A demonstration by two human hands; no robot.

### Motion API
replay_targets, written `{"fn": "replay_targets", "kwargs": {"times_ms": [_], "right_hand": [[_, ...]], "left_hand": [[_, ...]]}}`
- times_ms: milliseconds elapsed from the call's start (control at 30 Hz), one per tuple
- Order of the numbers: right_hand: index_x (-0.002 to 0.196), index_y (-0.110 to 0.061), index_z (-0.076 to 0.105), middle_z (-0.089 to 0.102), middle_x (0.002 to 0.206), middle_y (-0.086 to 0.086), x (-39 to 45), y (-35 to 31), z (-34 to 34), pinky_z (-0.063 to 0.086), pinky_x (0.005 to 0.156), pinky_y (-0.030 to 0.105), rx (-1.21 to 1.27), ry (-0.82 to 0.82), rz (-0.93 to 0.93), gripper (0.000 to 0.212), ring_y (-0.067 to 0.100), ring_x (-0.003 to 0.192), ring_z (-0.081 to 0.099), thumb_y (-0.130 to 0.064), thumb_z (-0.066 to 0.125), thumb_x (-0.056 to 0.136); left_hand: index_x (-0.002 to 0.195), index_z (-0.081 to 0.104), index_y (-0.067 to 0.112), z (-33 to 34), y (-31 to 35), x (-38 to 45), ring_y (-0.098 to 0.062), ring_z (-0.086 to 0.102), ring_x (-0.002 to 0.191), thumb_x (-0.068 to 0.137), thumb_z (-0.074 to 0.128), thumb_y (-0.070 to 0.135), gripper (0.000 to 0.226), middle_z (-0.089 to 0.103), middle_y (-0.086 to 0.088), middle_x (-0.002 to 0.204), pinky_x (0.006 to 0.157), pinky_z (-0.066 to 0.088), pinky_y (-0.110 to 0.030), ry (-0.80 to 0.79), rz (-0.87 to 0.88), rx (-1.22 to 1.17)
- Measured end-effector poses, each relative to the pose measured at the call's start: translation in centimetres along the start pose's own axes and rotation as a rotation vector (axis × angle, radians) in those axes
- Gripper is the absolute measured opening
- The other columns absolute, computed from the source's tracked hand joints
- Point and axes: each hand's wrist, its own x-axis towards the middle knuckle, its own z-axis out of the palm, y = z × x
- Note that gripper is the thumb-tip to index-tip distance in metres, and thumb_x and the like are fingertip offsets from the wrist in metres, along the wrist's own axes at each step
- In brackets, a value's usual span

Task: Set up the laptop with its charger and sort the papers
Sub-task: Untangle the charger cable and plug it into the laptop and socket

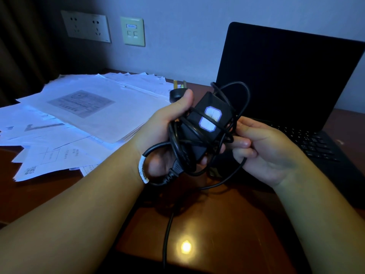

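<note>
Charger (205, 123) gripped in left hand (167, 127), right hand (264, 149) apparently pinching its cord (225, 180).

Dim room, cold blue cast, one hot glare spot.

Light falls from overhead: a small yellow reflection burns on the glossy tabletop (197, 224) near the bottom, and the papers (79, 115) glow bluish-white. The laptop (286, 80) screen is pure black, detail lost. Shadow pools under the forearms, the left edge sinks into darkness, and wide-angle bending tilts the wall sockets (86, 26).
</note>
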Motion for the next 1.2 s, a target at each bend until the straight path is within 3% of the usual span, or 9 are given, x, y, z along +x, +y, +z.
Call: {"fn": "replay_targets", "kwargs": {"times_ms": [133,267,500,600,700,767,867,1000,1200], "right_hand": [[0.105,-0.010,0.068,0.059,0.076,-0.002,0.0,-0.2,-0.2,0.027,0.031,0.010,0.062,-0.043,0.011,0.022,0.002,0.041,0.040,-0.014,0.051,0.090],[0.097,-0.014,0.072,0.057,0.073,-0.003,-0.1,-0.5,-0.2,0.030,0.033,0.010,0.132,0.006,-0.001,0.021,0.002,0.045,0.041,-0.021,0.054,0.089],[0.097,-0.018,0.066,0.058,0.076,-0.002,-0.7,-0.8,-0.1,0.036,0.037,0.013,0.113,0.019,-0.092,0.017,0.005,0.049,0.046,-0.024,0.052,0.090],[0.095,-0.021,0.065,0.059,0.077,-0.003,-1.4,-0.8,0.0,0.043,0.041,0.013,0.065,-0.081,-0.131,0.014,0.004,0.052,0.053,-0.026,0.052,0.090],[0.093,-0.019,0.068,0.064,0.077,-0.002,-2.0,-0.9,-0.1,0.054,0.050,0.018,0.049,-0.323,-0.144,0.008,0.010,0.060,0.064,-0.024,0.062,0.091],[0.099,-0.008,0.065,0.069,0.082,0.010,-2.2,-0.9,0.2,0.060,0.054,0.028,0.120,-0.547,-0.069,0.010,0.022,0.066,0.071,-0.014,0.069,0.092],[0.107,-0.002,0.050,0.067,0.089,0.031,-2.4,-0.6,0.7,0.060,0.051,0.039,0.292,-0.770,0.079,0.008,0.038,0.066,0.073,0.000,0.054,0.101],[0.111,-0.011,0.037,0.062,0.096,0.036,-2.4,-0.6,0.7,0.060,0.050,0.040,0.424,-0.843,0.210,0.017,0.040,0.066,0.074,0.004,0.040,0.104],[0.108,-0.012,0.038,0.057,0.096,0.038,-2.7,-0.5,0.7,0.052,0.039,0.037,0.351,-0.847,0.312,0.022,0.042,0.051,0.067,0.009,0.039,0.101]], "left_hand": [[0.093,0.081,0.010,-0.3,-0.1,0.3,-0.037,0.076,0.074,0.078,0.067,0.044,0.039,0.076,-0.018,0.084,0.059,0.059,-0.036,0.027,-0.026,0.042],[0.074,0.082,0.011,-0.1,-0.2,0.7,-0.032,0.075,0.063,0.074,0.068,0.038,0.030,0.075,-0.012,0.074,0.058,0.059,-0.038,0.138,-0.004,0.045],[0.099,0.075,0.010,-0.1,0.0,0.9,-0.028,0.070,0.064,0.092,0.063,0.034,0.028,0.072,-0.010,0.081,0.056,0.059,-0.034,0.366,0.054,-0.137],[0.124,0.072,0.010,0.0,0.4,0.8,-0.029,0.071,0.067,0.095,0.060,0.037,0.042,0.073,-0.012,0.094,0.056,0.060,-0.036,0.421,0.104,-0.174],[0.139,0.064,0.008,0.1,0.6,0.5,-0.034,0.069,0.088,0.096,0.056,0.040,0.054,0.069,-0.016,0.117,0.057,0.059,-0.035,0.404,0.135,-0.214],[0.138,0.064,0.007,0.1,0.6,0.3,-0.036,0.069,0.095,0.098,0.053,0.042,0.054,0.068,-0.020,0.125,0.057,0.059,-0.033,0.381,0.155,-0.242],[0.139,0.063,0.006,0.1,0.7,0.1,-0.033,0.071,0.086,0.099,0.052,0.044,0.056,0.067,-0.020,0.130,0.057,0.059,-0.032,0.369,0.161,-0.295],[0.140,0.062,0.009,-0.3,0.8,0.3,-0.032,0.068,0.092,0.098,0.052,0.044,0.056,0.061,-0.020,0.142,0.057,0.059,-0.031,0.379,0.181,-0.304],[0.138,0.062,0.005,-1.0,0.8,0.5,-0.033,0.074,0.075,0.098,0.050,0.047,0.059,0.070,-0.022,0.112,0.060,0.060,-0.033,0.336,0.205,-0.336]]}}
